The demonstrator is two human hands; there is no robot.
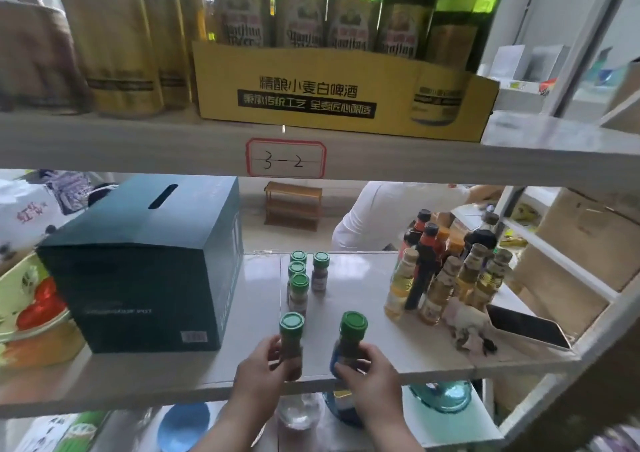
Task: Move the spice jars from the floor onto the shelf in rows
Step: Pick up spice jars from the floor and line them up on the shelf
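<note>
- Six green-capped spice jars total; four (298, 280) stand on the shelf (363, 299), just right of the dark box (138, 271).
- Left hand (258, 370) wraps one jar (291, 344), right of the box's front corner.
- Right hand (370, 379) wraps another jar (349, 342), further right; both upright at the front edge.

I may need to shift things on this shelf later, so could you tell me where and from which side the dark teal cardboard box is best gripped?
Grip the dark teal cardboard box by its two side walls with both hands, coming from the front shelf edge. Its slotted top looks awkward under the upper shelf board, and its right side is clear of the green-capped spice jars.
</note>
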